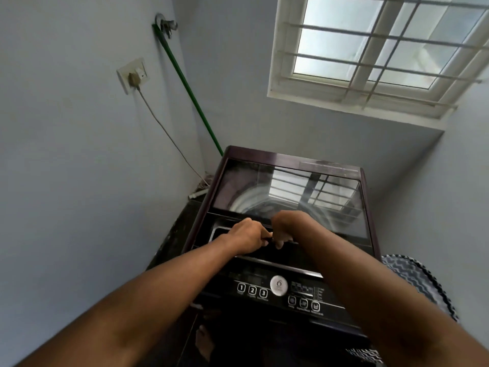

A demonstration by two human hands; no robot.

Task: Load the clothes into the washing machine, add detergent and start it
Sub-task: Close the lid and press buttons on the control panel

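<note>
Left hand [247,235] and right hand [287,229] both grip the front lid edge of the dark washing machine [288,165]; glass lid closed.

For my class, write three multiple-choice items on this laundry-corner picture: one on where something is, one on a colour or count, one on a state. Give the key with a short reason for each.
1. Where is the wall socket?
A. On the wall left of the washing machine
B. Under the window
C. On the machine's lid

2. What colour is the pole leaning in the corner?
A. Red
B. Green
C. White

3. How is the machine's glass lid?
A. Removed
B. Standing fully upright
C. Down

Key:
1 A: the wall socket, plug in, sits left of the washing machine.
2 B: the pole is green.
3 C: the glass lid lies flat; left hand and right hand are at its front edge.
</note>
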